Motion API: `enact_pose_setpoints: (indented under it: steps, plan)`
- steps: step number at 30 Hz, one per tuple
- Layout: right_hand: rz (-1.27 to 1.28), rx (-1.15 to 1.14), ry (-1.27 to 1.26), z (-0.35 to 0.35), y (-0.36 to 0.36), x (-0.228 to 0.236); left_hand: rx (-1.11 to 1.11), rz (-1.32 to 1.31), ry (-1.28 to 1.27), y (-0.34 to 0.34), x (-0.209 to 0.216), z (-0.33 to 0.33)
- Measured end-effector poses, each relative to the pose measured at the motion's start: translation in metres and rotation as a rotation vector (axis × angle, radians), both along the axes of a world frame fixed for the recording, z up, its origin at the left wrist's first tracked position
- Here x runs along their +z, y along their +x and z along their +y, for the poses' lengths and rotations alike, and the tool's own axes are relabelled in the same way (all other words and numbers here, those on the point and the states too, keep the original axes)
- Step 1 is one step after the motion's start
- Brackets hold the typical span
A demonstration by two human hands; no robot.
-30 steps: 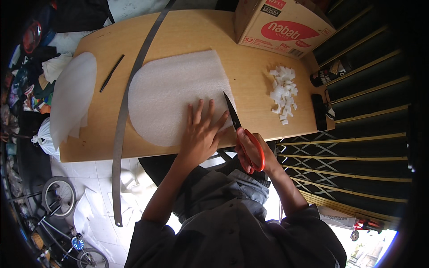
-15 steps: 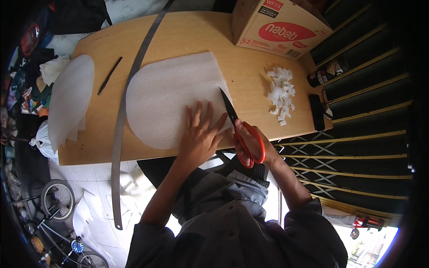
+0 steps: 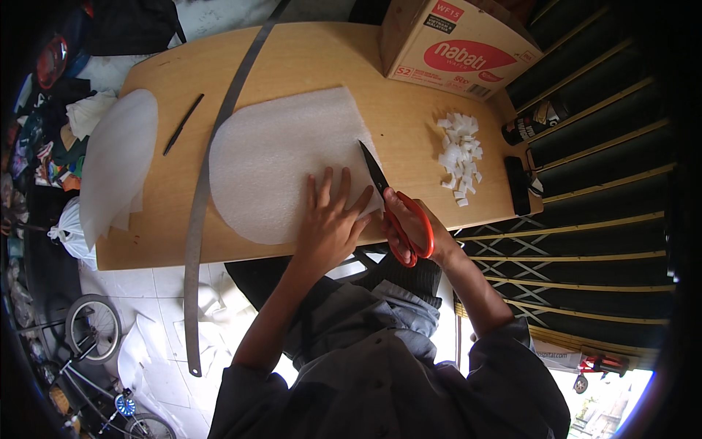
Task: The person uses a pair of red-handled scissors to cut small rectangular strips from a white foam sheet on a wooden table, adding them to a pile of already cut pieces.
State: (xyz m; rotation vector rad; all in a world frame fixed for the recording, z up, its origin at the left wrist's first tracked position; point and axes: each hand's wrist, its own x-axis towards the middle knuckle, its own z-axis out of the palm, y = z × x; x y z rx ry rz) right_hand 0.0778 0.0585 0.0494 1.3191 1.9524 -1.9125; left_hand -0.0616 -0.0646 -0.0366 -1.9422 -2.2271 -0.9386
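A white foam sheet (image 3: pixel 274 164), rounded along its left side, lies flat on the wooden table (image 3: pixel 307 55). My left hand (image 3: pixel 329 223) presses on its lower right part, fingers spread. My right hand (image 3: pixel 411 221) grips scissors (image 3: pixel 376 174) with orange-red handles and dark blades. The blades look nearly closed and lie over the sheet's right edge, tips pointing up and left. Whether foam sits between them I cannot tell. Part of the sheet's lower right corner is hidden by my hands.
A long metal ruler (image 3: pixel 219 132) crosses the table and overhangs its front edge. A black pen (image 3: pixel 183 126) and more foam sheets (image 3: pixel 121 157) lie left. Right are small white foam scraps (image 3: pixel 461 154), a cardboard box (image 3: pixel 457 55), a black phone (image 3: pixel 517 184) and a dark can (image 3: pixel 537 122).
The scissor handles in my right hand have shifted slightly up. My left hand stays on the foam sheet, almost unmoved.
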Motion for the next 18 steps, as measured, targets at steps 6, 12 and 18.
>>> enact_pose_setpoints:
  steps: [6,12,18]
  plan:
    - [-0.029,0.025,0.01,-0.016,0.009,0.0,0.009,0.004,0.004,0.001,-0.003,0.0]
    - [0.062,0.102,-0.009,-0.024,0.016,0.005,-0.005,-0.019,0.012,-0.002,0.001,0.0]
    - [-0.029,0.098,-0.038,-0.018,0.023,0.005,-0.064,-0.107,0.04,-0.004,0.003,-0.003]
